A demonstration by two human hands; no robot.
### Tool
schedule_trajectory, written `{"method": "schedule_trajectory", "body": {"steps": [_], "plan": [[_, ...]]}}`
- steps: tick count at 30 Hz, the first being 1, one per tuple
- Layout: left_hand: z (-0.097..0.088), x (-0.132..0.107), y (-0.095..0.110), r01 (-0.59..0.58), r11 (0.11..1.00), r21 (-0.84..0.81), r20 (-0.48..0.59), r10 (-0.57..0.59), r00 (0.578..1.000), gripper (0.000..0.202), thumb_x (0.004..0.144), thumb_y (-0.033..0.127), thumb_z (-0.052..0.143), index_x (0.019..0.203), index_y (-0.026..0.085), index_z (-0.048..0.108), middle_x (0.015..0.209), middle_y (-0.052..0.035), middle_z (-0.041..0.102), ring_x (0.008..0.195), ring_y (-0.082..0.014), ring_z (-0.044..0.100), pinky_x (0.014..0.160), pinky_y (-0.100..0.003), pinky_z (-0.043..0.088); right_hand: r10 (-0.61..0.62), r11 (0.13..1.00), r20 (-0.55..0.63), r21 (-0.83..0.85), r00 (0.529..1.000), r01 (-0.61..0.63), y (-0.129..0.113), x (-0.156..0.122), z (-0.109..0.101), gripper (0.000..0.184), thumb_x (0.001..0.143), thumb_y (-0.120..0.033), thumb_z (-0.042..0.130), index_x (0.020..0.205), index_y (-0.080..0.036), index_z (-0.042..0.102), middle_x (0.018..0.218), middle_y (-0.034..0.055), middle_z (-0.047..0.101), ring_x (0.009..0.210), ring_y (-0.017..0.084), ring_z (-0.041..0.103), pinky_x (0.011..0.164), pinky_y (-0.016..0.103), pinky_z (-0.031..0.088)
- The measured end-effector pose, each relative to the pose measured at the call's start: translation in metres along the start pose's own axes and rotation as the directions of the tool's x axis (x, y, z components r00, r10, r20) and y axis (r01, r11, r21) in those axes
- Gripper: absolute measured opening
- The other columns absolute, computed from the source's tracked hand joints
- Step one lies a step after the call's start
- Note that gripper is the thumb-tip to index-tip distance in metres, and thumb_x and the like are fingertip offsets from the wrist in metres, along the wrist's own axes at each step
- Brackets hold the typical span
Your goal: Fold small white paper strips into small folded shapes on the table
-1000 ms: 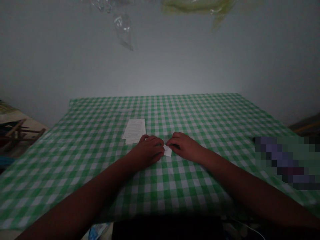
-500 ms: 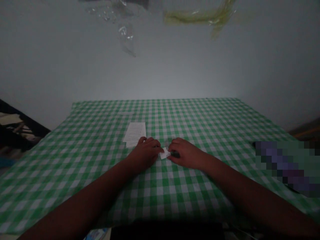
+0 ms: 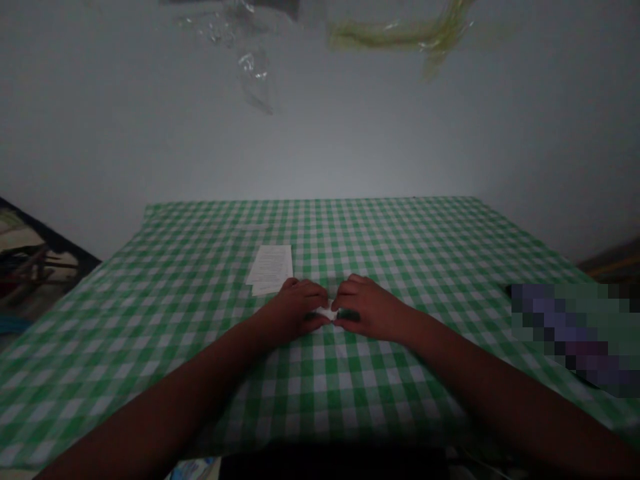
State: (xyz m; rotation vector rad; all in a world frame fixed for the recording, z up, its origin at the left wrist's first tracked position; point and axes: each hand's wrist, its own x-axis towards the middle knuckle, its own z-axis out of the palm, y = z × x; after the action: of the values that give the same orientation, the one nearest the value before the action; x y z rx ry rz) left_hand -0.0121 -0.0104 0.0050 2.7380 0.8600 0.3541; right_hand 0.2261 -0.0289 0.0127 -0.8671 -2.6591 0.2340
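Between my two hands, low over the table, is a small piece of white paper (image 3: 329, 313), mostly covered by fingers. My left hand (image 3: 299, 305) is closed on its left side, thumb below and fingers above. From the right, my right hand (image 3: 363, 307) pinches the same paper in a like way. The fingertips of both hands almost meet. Just beyond my left hand lies a small stack of printed paper sheets (image 3: 273, 267), its edges fanned unevenly.
A green and white checked cloth (image 3: 400, 240) covers the table. On the right edge rests a blurred-out, dark-rimmed object (image 3: 570, 340). Behind the table stands a pale wall (image 3: 320, 140) with clear and yellowish tape (image 3: 390, 35) on it.
My left hand has shifted slightly right and its thumb now pinches the paper from below. Less of the white paper shows. My right hand has barely moved.
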Motion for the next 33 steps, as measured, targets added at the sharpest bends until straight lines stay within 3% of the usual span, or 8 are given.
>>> {"method": "schedule_trajectory", "body": {"steps": [8, 13, 17, 21, 27, 33], "plan": [[0.000, -0.001, -0.008, -0.156, 0.982, -0.108, 0.006, 0.158, 0.987, 0.020, 0.097, 0.028, 0.054, 0.114, 0.023, 0.065, 0.119, -0.0042, 0.066, 0.115, -0.0188, 0.057, 0.102, -0.036, 0.039, -0.119, 0.992, 0.003, 0.030, 0.993, 0.119, 0.007, 0.002, 0.005, 0.018, 0.095, -0.031, 0.057, 0.102, -0.019, 0.069, 0.097, 0.0042, 0.069, 0.096, 0.019, 0.057, 0.093, 0.037, 0.040], [-0.002, 0.000, -0.006, -0.174, 0.975, -0.142, 0.003, 0.176, 0.984, 0.022, 0.098, 0.024, 0.051, 0.112, 0.020, 0.066, 0.116, -0.0062, 0.067, 0.110, -0.0176, 0.059, 0.100, -0.032, 0.045, -0.133, 0.991, -0.003, 0.031, 0.991, 0.133, 0.005, 0.004, 0.007, 0.018, 0.097, -0.026, 0.053, 0.100, -0.018, 0.070, 0.093, 0.0038, 0.069, 0.092, 0.018, 0.058, 0.090, 0.035, 0.042], [-0.006, -0.004, 0.000, -0.137, 0.989, -0.061, -0.032, 0.135, 0.990, 0.018, 0.093, 0.024, 0.057, 0.106, 0.020, 0.068, 0.116, -0.0068, 0.067, 0.108, -0.0201, 0.061, 0.097, -0.036, 0.046, -0.094, 0.995, -0.026, 0.028, 0.995, 0.095, 0.002, 0.005, 0.008, 0.021, 0.098, -0.025, 0.050, 0.094, -0.017, 0.069, 0.091, 0.0051, 0.067, 0.090, 0.018, 0.057, 0.087, 0.035, 0.043], [-0.005, -0.004, 0.003, -0.011, 1.000, 0.006, -0.023, 0.011, 1.000, 0.014, 0.089, 0.029, 0.064, 0.098, 0.021, 0.070, 0.105, -0.0048, 0.068, 0.100, -0.0216, 0.061, 0.089, -0.038, 0.045, -0.035, 0.998, -0.023, 0.043, 0.999, 0.036, -0.001, 0.006, 0.009, 0.021, 0.098, -0.024, 0.049, 0.091, -0.017, 0.067, 0.087, 0.0048, 0.064, 0.086, 0.017, 0.056, 0.087, 0.034, 0.043], [-0.001, -0.001, -0.003, 0.054, 0.995, -0.088, -0.006, -0.055, 0.998, 0.021, 0.097, 0.033, 0.055, 0.096, 0.021, 0.072, 0.096, -0.0033, 0.068, 0.088, -0.0158, 0.063, 0.083, -0.032, 0.045, 0.039, 0.994, -0.025, 0.108, 0.999, -0.036, -0.002, 0.005, 0.010, 0.019, 0.098, -0.029, 0.053, 0.093, -0.017, 0.067, 0.090, 0.0053, 0.064, 0.088, 0.018, 0.055, 0.087, 0.035, 0.043], [-0.006, -0.001, -0.001, 0.129, 0.987, -0.093, 0.027, -0.127, 0.992, 0.017, 0.095, 0.031, 0.057, 0.096, 0.021, 0.071, 0.095, -0.0028, 0.068, 0.090, -0.0175, 0.062, 0.084, -0.033, 0.044, 0.140, 0.979, -0.015, 0.152, 0.990, -0.137, 0.001, 0.006, 0.012, 0.016, 0.096, -0.026, 0.056, 0.092, -0.018, 0.069, 0.088, 0.0051, 0.064, 0.089, 0.018, 0.055, 0.086, 0.035, 0.043]]}}
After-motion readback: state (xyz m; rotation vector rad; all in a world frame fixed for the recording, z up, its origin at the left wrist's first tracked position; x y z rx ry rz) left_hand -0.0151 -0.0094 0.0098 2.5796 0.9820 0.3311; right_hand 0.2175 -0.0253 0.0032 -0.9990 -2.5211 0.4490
